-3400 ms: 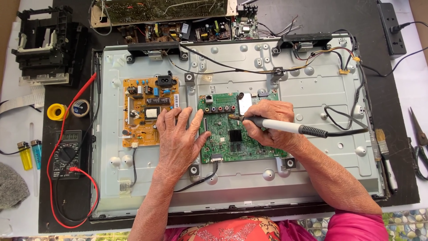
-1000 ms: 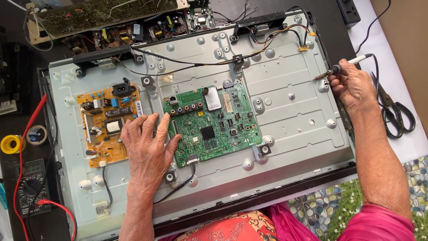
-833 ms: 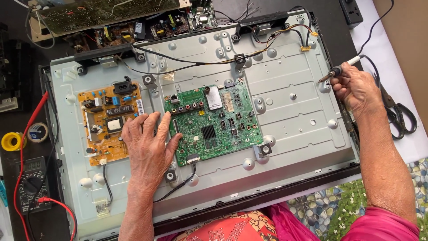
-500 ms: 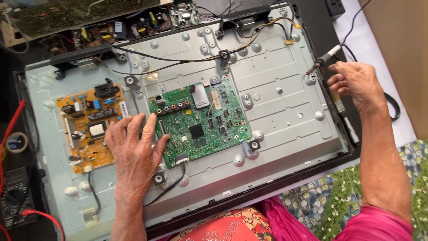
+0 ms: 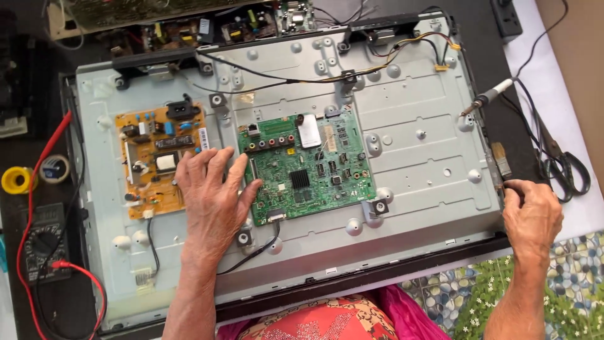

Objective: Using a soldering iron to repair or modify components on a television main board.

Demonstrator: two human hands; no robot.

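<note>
A flat-screen set lies face down, its grey metal back panel (image 5: pixel 415 157) bare. A green main circuit board (image 5: pixel 314 170) sits at its centre and an orange power board (image 5: pixel 154 160) to the left. My left hand (image 5: pixel 211 195) rests flat on the panel between the two boards, fingertips on the green board's left edge. My right hand (image 5: pixel 533 214) is at the panel's right edge, fingers pinched on the handle end of a small brush (image 5: pixel 499 156). A soldering iron (image 5: pixel 494 96) lies apart from it, up by the right edge.
Black scissors (image 5: pixel 563 167) lie right of the brush. A multimeter (image 5: pixel 41 236) with red leads, a yellow solder spool (image 5: pixel 14 179) and a tape roll (image 5: pixel 53 169) sit at the left. More circuit boards line the far edge, with a power strip (image 5: pixel 506 16) at top right.
My right hand let go of the soldering iron, which now lies by the panel's right edge, and came down to the brush. My left hand stayed on the panel.
</note>
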